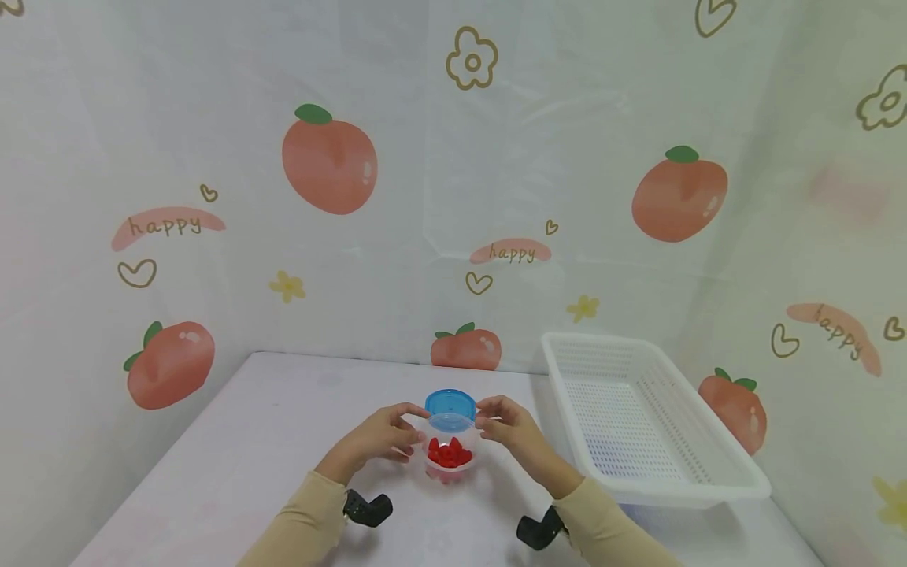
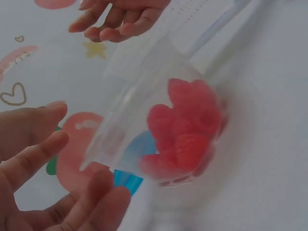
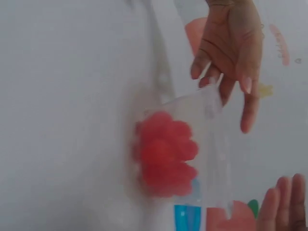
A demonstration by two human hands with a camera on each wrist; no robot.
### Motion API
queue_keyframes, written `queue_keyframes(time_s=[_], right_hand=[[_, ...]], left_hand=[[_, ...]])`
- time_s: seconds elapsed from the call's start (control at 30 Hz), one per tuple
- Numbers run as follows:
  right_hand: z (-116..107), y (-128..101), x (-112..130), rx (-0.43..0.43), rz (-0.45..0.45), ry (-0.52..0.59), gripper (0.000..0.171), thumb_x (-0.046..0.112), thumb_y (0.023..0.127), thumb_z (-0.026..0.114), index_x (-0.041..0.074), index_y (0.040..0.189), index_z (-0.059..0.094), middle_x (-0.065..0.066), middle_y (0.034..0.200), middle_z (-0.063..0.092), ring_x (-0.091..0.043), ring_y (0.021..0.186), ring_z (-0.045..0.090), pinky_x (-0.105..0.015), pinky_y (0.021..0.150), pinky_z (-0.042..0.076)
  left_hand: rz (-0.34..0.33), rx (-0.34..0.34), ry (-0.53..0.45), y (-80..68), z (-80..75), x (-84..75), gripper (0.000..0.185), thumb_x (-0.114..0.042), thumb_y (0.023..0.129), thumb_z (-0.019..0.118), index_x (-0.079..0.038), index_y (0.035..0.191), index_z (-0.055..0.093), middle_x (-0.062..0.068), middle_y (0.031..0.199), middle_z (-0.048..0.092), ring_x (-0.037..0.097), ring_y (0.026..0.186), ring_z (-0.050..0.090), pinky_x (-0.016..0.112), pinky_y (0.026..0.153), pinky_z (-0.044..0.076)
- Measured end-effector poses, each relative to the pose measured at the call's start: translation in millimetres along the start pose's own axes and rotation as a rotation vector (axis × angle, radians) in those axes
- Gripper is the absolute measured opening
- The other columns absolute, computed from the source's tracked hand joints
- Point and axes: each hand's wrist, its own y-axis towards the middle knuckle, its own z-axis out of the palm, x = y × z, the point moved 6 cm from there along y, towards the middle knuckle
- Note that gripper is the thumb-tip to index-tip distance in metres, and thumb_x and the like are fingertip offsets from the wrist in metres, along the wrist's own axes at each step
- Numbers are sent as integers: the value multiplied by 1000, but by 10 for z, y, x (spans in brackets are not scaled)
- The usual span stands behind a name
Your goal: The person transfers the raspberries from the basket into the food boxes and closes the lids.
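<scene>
A clear plastic cup (image 1: 434,442) stands on the table, its lower part filled with several red raspberries (image 1: 449,454). Right behind it is a round, see-through blue container (image 1: 450,402). My left hand (image 1: 383,438) is at the cup's left side, fingers spread and gently bent, fingertips near the rim in the left wrist view. On the other side, my right hand (image 1: 516,431) reaches in with fingers extended, tips close to the blue container and the cup's rim. Neither hand is curled round anything. Through the cup wall, the raspberries (image 2: 185,127) show in a heap.
To the right, a large white perforated plastic basket (image 1: 697,498) stands close beyond my right forearm. The white table (image 1: 298,394) meets a fruit-patterned backdrop (image 1: 397,268) at the back. A black wrist camera (image 1: 368,509) hangs under my left sleeve.
</scene>
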Motion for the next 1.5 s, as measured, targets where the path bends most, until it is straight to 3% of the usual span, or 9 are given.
queue_keyframes(time_s=[0.23, 0.47, 0.67, 0.77, 0.9, 1.07, 1.2, 1.5], right_hand=[[-111, 58, 178, -77, 5, 50, 44, 24, 96, 59, 5, 134, 49, -18, 134, 53, -33, 123, 53, -48, 103, 46], [-130, 236, 240, -62, 79, 88, 52, 28, 100, 49, 1, 143, 37, -25, 143, 43, -44, 132, 42, -54, 108, 39], [-154, 466, 173, -65, 184, 98, 62, 34, 100, 48, -5, 144, 29, -30, 145, 36, -49, 135, 35, -57, 109, 36], [-174, 558, 91, -60, 248, 103, 64, 36, 100, 48, -6, 145, 27, -32, 145, 34, -50, 135, 33, -58, 109, 35], [-174, 627, -32, -41, 337, 128, 69, 38, 98, 51, -4, 147, 25, -34, 144, 33, -50, 134, 34, -57, 109, 36], [-159, 658, -172, -6, 433, 145, 75, 44, 95, 57, -2, 146, 29, -35, 138, 38, -47, 125, 45, -54, 104, 44], [-165, 688, -316, 18, 485, 188, 69, 41, 97, 53, -3, 146, 31, -36, 135, 40, -47, 124, 47, -54, 105, 43], [-209, 725, -493, 26, 530, 225, 61, 38, 101, 47, -4, 144, 34, -34, 139, 43, -46, 128, 46, -53, 104, 43]], left_hand=[[-43, -27, 58, 35, -166, -155, 54, -25, 89, 69, -5, 135, 48, 14, 113, 63, 25, 92, 65, 40, 77, 60], [-97, -36, 74, 253, -312, -221, 63, -33, 92, 65, 2, 139, 40, 24, 129, 55, 33, 107, 63, 41, 86, 57], [-108, 20, -76, 484, -383, -159, 62, -36, 95, 58, 2, 141, 39, 27, 139, 47, 39, 119, 56, 45, 97, 52], [-153, 36, -156, 595, -386, -79, 65, -38, 94, 60, 2, 141, 39, 28, 140, 46, 40, 122, 54, 46, 100, 49], [-227, 46, -183, 716, -354, 38, 70, -41, 93, 60, 1, 144, 35, 27, 138, 48, 40, 124, 53, 46, 103, 47], [-307, 47, -250, 772, -304, 144, 71, -43, 94, 58, 4, 143, 37, 29, 137, 49, 41, 127, 50, 45, 104, 45], [-354, 24, -329, 787, -274, 212, 69, -40, 94, 60, 6, 140, 39, 30, 134, 51, 42, 125, 51, 46, 103, 46], [-356, 40, -394, 826, -191, 246, 69, -39, 93, 62, 7, 139, 39, 29, 132, 51, 40, 122, 53, 47, 102, 47]])
